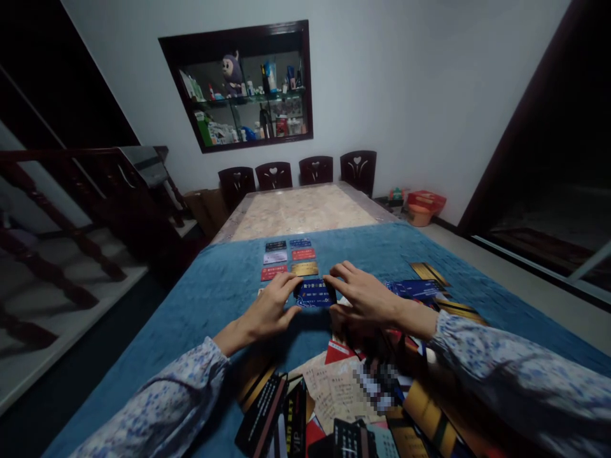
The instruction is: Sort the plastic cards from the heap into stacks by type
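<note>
A dark blue plastic card point(315, 294) with white lettering is held level between my two hands. My left hand point(273, 305) pinches its left edge with thumb and fingers. On its right edge, my right hand point(361, 294) grips it the same way. Just beyond, cards lie in two columns on the blue cloth point(210, 280): a black card point(275, 245), a blue card point(300, 243), a pale card point(275, 257), a red card point(303, 254), another red card point(273, 273) and a gold card point(304, 268). Something pale beside my left fingers is mostly hidden.
A loose heap of cards point(261, 407) and handwritten paper point(334, 388) lies nearest me, partly under my right forearm. More cards, including a blue one point(415, 289) and a gold one point(429, 273), lie to the right. Several chairs point(317, 170) stand at the table's far end.
</note>
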